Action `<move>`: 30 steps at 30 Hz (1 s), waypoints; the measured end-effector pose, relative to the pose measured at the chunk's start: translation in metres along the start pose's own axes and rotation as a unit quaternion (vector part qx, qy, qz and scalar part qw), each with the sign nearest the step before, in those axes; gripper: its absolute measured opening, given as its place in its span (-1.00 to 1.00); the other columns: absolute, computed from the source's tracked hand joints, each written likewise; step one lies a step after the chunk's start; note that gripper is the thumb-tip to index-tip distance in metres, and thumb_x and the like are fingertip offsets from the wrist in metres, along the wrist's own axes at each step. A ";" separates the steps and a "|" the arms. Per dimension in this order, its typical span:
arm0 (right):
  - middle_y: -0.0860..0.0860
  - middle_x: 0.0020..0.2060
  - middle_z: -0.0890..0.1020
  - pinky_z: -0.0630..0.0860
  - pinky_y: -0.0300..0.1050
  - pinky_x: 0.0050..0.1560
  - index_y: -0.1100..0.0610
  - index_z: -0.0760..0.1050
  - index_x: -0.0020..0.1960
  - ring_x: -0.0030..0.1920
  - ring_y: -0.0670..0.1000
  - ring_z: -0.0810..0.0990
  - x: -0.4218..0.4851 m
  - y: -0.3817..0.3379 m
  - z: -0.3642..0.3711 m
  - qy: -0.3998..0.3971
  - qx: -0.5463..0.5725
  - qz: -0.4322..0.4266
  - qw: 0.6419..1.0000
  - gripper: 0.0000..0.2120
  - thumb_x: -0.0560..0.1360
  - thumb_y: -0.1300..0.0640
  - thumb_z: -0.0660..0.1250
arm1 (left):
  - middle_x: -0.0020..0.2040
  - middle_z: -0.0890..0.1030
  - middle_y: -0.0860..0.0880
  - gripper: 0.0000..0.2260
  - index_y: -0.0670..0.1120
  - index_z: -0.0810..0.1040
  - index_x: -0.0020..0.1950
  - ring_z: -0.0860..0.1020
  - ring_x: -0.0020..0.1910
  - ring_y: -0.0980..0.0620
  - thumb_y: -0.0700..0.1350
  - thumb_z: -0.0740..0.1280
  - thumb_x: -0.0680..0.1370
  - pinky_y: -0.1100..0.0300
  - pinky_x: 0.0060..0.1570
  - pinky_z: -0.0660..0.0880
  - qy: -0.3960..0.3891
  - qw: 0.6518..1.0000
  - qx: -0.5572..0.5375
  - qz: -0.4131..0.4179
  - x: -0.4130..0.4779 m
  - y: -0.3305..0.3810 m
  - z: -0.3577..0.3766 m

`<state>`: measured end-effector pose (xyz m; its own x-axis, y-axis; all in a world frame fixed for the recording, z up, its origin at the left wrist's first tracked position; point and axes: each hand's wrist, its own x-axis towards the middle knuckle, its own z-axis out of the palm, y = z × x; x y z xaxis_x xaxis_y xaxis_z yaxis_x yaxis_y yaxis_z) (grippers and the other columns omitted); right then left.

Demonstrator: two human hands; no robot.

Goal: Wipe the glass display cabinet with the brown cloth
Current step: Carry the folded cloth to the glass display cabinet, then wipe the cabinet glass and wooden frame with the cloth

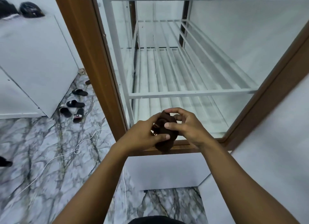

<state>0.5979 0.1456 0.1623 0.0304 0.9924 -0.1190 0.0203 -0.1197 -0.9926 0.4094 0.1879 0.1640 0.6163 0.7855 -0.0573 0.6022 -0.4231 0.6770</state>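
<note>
Head cam, looking down: both hands are up in front of the cabinet (93, 56), bunched around the brown cloth (164, 135). The left hand (142, 136) grips the cloth from the left side, thumb pressed across the front of the wad. The right hand (187, 125) has it from the right, thumb on the front and fingers curled over the top. So both are clenched on the same crumpled ball of cloth, which sits between the palms, just above the cabinet's bottom brown rail. A bit of cloth hangs down below the hands, over that rail.

The cabinet itself has a brown frame and glass panels, and inside there's a white metal rack (184, 83) with slatted shelves, nothing on them that I can see.

Off to the left, the floor (41, 148) is marbled grey-white tile. A few black slippers (75, 104) are scattered near a white panel (33, 56), well away from the hands. A thin white cable (55, 158) snakes across the floor toward the cabinet's corner. Up in the top left corner are two dark helmets (31, 9), pretty blurry though.
</note>
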 end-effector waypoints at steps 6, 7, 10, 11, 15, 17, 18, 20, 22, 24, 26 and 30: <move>0.19 0.11 0.62 0.63 0.19 0.18 0.04 0.54 0.24 0.12 0.23 0.68 0.002 -0.021 0.009 -0.020 0.063 -0.072 0.995 -0.49 0.32 0.26 0.51 | 0.11 0.56 0.12 -0.35 0.42 0.28 0.40 0.69 -0.04 0.07 0.10 0.53 0.44 0.12 0.07 0.64 0.032 0.988 -0.150 0.006 -0.001 0.008 -0.029; 0.19 0.11 0.61 0.64 0.15 0.13 0.05 0.52 0.25 0.08 0.23 0.69 0.002 -0.028 0.010 -0.028 0.070 -0.083 0.994 -0.48 0.32 0.27 0.50 | 0.10 0.56 0.06 -0.32 0.37 0.32 0.43 0.70 -0.04 0.02 0.11 0.55 0.39 0.03 0.09 0.66 0.041 0.983 -0.177 0.002 -0.002 0.010 -0.035; 0.17 0.12 0.60 0.64 0.04 0.00 0.07 0.49 0.27 -0.04 0.16 0.70 0.003 -0.053 0.011 -0.047 0.072 -0.120 0.989 -0.48 0.34 0.31 0.48 | 0.08 0.55 -0.02 -0.27 0.26 0.42 0.42 0.69 -0.03 -0.08 0.14 0.59 0.28 -0.10 0.13 0.64 0.083 0.971 -0.223 0.008 -0.003 0.020 -0.054; 0.16 0.11 0.60 0.63 0.02 -0.02 0.08 0.49 0.27 -0.05 0.13 0.70 0.003 -0.063 0.010 -0.052 0.069 -0.133 0.987 -0.48 0.35 0.32 0.47 | 0.10 0.58 -0.06 -0.29 0.29 0.46 0.38 0.69 -0.01 -0.10 0.15 0.64 0.28 -0.12 0.13 0.64 0.096 0.968 -0.231 0.023 -0.003 0.024 -0.060; 0.10 0.10 0.61 0.64 -0.03 -0.05 0.06 0.51 0.23 -0.09 0.08 0.70 0.002 -0.111 0.010 -0.073 0.053 -0.197 0.976 -0.53 0.37 0.33 0.45 | 0.19 0.59 -0.16 -0.45 0.30 0.54 0.27 0.69 0.06 -0.12 0.09 0.64 0.33 -0.07 0.07 0.66 0.135 0.947 -0.280 0.085 -0.008 0.049 -0.092; 0.14 0.13 0.59 0.63 -0.05 -0.08 0.06 0.51 0.21 -0.09 0.09 0.70 0.002 -0.139 0.011 -0.081 0.052 -0.234 0.968 -0.55 0.37 0.35 0.44 | 0.21 0.57 -0.21 -0.50 0.18 0.56 0.27 0.71 0.01 -0.13 -0.02 0.57 0.36 0.02 -0.06 0.68 0.159 0.932 -0.308 0.110 -0.011 0.065 -0.111; 0.15 0.14 0.59 0.63 -0.05 -0.08 0.06 0.51 0.20 -0.09 0.09 0.70 0.002 -0.152 0.012 -0.084 0.051 -0.252 0.963 -0.55 0.37 0.36 0.44 | 0.20 0.58 -0.19 -0.52 0.14 0.57 0.27 0.71 0.01 -0.13 -0.06 0.53 0.36 0.03 -0.08 0.68 0.174 0.926 -0.312 0.124 -0.013 0.072 -0.121; 0.14 0.14 0.57 0.62 -0.07 -0.08 0.07 0.51 0.19 -0.08 0.07 0.68 0.005 -0.175 0.015 -0.087 0.044 -0.286 0.953 -0.55 0.37 0.37 0.44 | 0.18 0.63 -0.07 -0.54 0.07 0.60 0.25 0.70 0.04 -0.12 -0.12 0.51 0.36 0.03 -0.06 0.68 0.205 0.913 -0.319 0.152 -0.014 0.086 -0.139; 0.10 0.11 0.58 0.62 -0.11 -0.09 0.07 0.51 0.18 -0.06 0.05 0.66 0.009 -0.195 0.019 -0.081 0.036 -0.313 0.946 -0.55 0.35 0.37 0.45 | 0.16 0.65 0.01 -0.53 0.00 0.59 0.26 0.70 0.05 -0.08 -0.18 0.51 0.35 0.07 -0.02 0.67 0.227 0.901 -0.324 0.175 -0.014 0.095 -0.154; 0.08 0.08 0.58 0.61 -0.15 -0.12 0.07 0.51 0.17 -0.11 0.01 0.67 0.011 -0.211 0.023 -0.071 0.032 -0.330 0.941 -0.55 0.35 0.38 0.46 | 0.17 0.64 0.02 -0.48 -0.01 0.56 0.29 0.69 0.08 -0.03 -0.21 0.51 0.33 0.10 0.04 0.66 0.239 0.898 -0.316 0.191 -0.013 0.101 -0.168; 0.11 0.06 0.57 0.62 -0.15 -0.15 0.07 0.51 0.17 -0.17 -0.02 0.68 0.012 -0.224 0.025 -0.057 0.025 -0.345 0.936 -0.54 0.38 0.44 0.48 | 0.21 0.62 -0.04 -0.40 0.06 0.52 0.35 0.68 0.12 -0.02 -0.19 0.51 0.32 0.10 0.09 0.65 0.237 0.905 -0.297 0.193 -0.013 0.108 -0.179; 0.15 0.03 0.58 0.62 -0.12 -0.17 0.06 0.51 0.17 -0.19 0.01 0.69 0.013 -0.242 0.028 -0.045 0.028 -0.374 0.926 -0.54 0.43 0.51 0.42 | 0.16 0.68 -0.03 -0.36 0.19 0.48 0.40 0.67 0.14 0.04 0.03 0.52 0.33 0.03 0.15 0.65 0.237 0.927 -0.240 0.165 -0.021 0.117 -0.196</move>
<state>0.5650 0.1878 0.4002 -0.0541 0.7961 0.6027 -0.0491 0.6008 -0.7979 0.3673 0.2100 0.3886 0.3659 0.8073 0.4630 0.0553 -0.5155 0.8551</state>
